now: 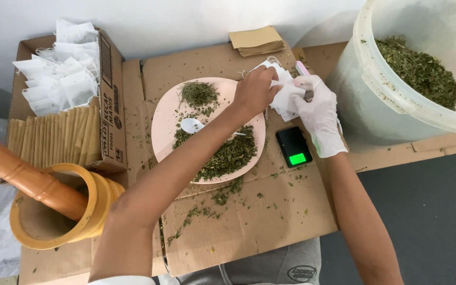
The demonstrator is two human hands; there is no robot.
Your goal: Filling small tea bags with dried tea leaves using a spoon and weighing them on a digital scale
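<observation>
Bare left hand point(254, 91) and white-gloved right hand point(319, 113) are pinching small white paper sachets point(286, 95) just beyond the round pink plate point(160, 126) of dried green herb. Small black digital scale point(294, 146) is sitting right of the plate, a white translucent plastic bucket point(365, 79) farther right.

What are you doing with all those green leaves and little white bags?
A person sits at a cardboard-covered surface. The bare left hand and the gloved right hand together hold small white bags just above a small black scale. Beside them, a pink plate carries dried green leaves and a white spoon. A big bucket holds more leaves.
</observation>
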